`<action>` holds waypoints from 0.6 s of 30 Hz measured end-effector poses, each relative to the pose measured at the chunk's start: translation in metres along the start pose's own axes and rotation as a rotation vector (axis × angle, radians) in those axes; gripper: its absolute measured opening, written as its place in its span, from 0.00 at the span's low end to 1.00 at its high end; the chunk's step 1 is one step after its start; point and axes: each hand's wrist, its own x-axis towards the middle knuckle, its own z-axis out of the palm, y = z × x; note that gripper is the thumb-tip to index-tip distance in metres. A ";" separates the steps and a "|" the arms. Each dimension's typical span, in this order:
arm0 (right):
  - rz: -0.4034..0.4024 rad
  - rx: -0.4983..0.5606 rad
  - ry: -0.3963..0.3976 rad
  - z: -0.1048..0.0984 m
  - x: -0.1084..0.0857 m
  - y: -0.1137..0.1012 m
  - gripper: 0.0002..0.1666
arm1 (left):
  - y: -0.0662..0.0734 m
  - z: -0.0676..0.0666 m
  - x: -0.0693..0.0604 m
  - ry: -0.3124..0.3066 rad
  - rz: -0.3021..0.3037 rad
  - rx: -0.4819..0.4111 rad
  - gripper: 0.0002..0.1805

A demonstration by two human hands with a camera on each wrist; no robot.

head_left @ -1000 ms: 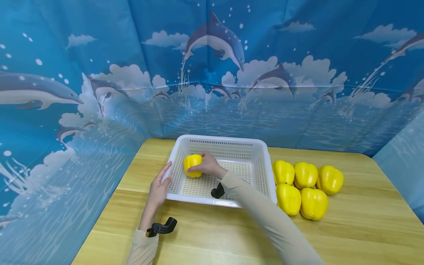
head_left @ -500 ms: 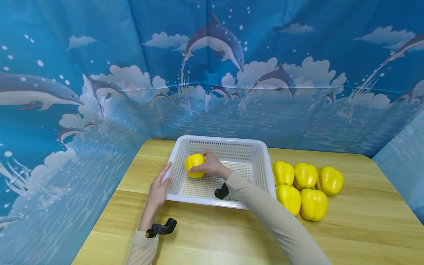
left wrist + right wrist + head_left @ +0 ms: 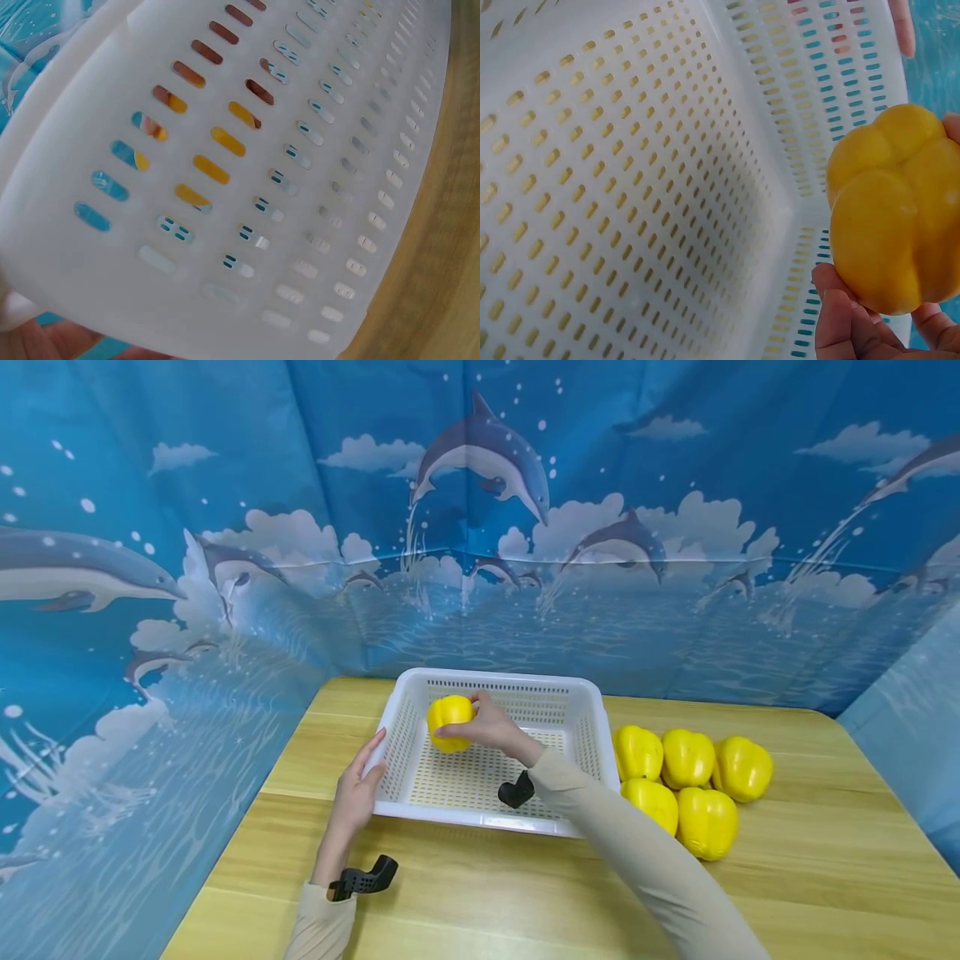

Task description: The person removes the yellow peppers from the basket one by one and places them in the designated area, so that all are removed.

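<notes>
A yellow bell pepper (image 3: 451, 723) is held in my right hand (image 3: 491, 724), over the left part of a white slotted plastic basket (image 3: 480, 819). The right wrist view shows the bell pepper (image 3: 889, 217) close up, with fingertips (image 3: 836, 315) around its lower end. Part of the palm falls outside that view. My left hand (image 3: 356, 789) rests against the outside of the basket's left wall, its fingers fairly straight along the rim. In the left wrist view the basket wall (image 3: 247, 210) fills most of the picture, and fingers (image 3: 45, 341) show at the lower left.
Several yellow bell peppers (image 3: 688, 759) stand in two rows just right of the basket. The wooden table (image 3: 465, 893) extends in front and to the right. A blue dolphin-print curtain (image 3: 480, 602) hangs behind the table. Black camera mounts (image 3: 367, 878) sit on both wrists.
The bell pepper in my right hand has moved slightly right and up from near the basket's left wall. My left hand has stayed at the rim. The other peppers have not moved.
</notes>
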 end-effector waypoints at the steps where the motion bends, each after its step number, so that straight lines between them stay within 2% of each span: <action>1: -0.009 -0.001 0.002 -0.002 -0.001 0.000 0.51 | 0.000 0.000 0.000 0.000 0.000 -0.001 0.27; 10: -0.095 -0.048 0.036 -0.017 -0.017 -0.007 0.49 | 0.000 -0.001 0.001 0.003 0.014 0.011 0.27; 18: -0.125 -0.064 0.072 -0.037 -0.036 -0.008 0.47 | -0.001 0.000 0.002 0.001 0.017 0.014 0.27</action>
